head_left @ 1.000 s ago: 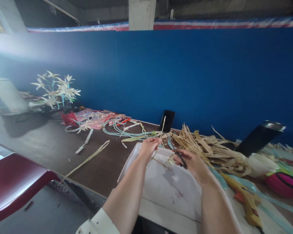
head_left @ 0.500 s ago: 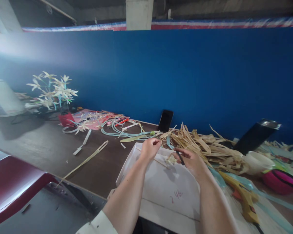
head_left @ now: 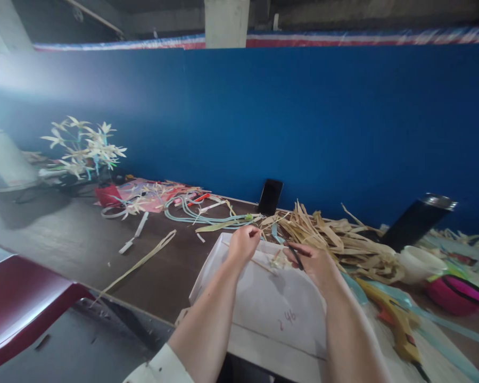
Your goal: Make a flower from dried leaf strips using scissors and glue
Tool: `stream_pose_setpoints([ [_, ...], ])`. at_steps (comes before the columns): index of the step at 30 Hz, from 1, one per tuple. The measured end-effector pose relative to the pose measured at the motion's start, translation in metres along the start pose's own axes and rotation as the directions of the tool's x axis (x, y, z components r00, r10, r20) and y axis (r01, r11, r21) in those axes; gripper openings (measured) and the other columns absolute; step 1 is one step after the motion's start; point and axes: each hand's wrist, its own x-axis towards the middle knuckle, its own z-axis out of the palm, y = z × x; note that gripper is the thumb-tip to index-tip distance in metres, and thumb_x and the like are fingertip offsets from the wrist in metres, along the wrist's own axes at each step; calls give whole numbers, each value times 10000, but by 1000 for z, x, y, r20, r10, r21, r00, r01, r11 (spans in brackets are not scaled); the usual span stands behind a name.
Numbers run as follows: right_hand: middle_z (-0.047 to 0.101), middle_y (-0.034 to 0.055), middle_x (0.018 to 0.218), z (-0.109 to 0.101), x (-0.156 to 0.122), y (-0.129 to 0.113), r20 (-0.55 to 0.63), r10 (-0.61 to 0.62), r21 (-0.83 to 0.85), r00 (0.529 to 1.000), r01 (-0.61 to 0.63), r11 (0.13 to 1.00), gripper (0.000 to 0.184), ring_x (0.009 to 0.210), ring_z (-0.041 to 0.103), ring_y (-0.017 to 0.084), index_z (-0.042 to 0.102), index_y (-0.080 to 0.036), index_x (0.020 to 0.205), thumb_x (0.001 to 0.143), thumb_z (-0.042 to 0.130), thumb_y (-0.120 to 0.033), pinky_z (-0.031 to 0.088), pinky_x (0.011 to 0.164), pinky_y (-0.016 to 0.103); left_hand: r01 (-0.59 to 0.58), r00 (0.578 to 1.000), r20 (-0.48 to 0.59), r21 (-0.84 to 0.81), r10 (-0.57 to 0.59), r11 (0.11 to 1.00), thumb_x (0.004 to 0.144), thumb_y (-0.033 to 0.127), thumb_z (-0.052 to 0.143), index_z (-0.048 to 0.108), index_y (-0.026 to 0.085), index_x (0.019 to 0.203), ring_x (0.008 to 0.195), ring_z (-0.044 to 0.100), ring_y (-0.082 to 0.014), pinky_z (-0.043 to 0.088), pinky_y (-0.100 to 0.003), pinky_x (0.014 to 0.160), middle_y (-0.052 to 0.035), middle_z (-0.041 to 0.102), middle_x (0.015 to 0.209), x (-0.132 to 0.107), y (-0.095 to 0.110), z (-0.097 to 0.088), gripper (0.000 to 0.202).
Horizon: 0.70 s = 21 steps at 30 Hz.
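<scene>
Over the far part of a shallow white box (head_left: 263, 314), my left hand (head_left: 243, 244) is closed with its fingertips pinched together; whatever it holds is too small to make out. My right hand (head_left: 313, 263) is closed around a slim black tool (head_left: 295, 256), whose kind I cannot tell. Beside its fingertips, inside the box, lies a small pale cluster of husk pieces (head_left: 278, 260). A thin stick (head_left: 263, 266) rests in the box between the two hands.
Dried husks (head_left: 323, 234) lie behind my right hand, with a phone (head_left: 270, 197) leaning on the blue wall. A yellow glue gun (head_left: 395, 319), white cup (head_left: 421, 264) and black bottle (head_left: 417, 221) sit at right. Husk flowers (head_left: 85, 146) and coiled blue cord (head_left: 187, 213) are at left.
Both hands stay almost in the same place, still closed. The pale cluster by my right fingertips looks slightly shifted, and the view has moved very little.
</scene>
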Motion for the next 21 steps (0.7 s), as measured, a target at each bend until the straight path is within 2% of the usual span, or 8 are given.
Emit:
stream_pose_setpoints([
  [9,621,13,559,1,0,-4,-42,23,-121,999,-28,992,493,526,543,151,689,-161,1000,550,741,-354,381,458,236,8,1000,14,15,-8,1000,747,322,525,687,202,767,693,575,-147,374,-227,640,-26,676,762,0,-3,2,202],
  [16,653,25,670,1,-3,-8,8,2,-91,1000,-1,996,512,639,600,170,672,-159,1028,558,741,-352,422,532,236,-43,998,40,51,41,998,763,299,509,684,210,751,685,570,-146,364,-225,632,-21,671,743,-2,1,0,197],
  [21,637,19,637,1,-3,-9,29,-16,-93,999,18,996,507,615,581,162,671,-163,1030,568,734,-364,411,526,239,-90,996,8,95,90,991,766,255,509,683,220,772,757,578,-158,362,-233,661,-32,673,833,-2,-1,1,177],
])
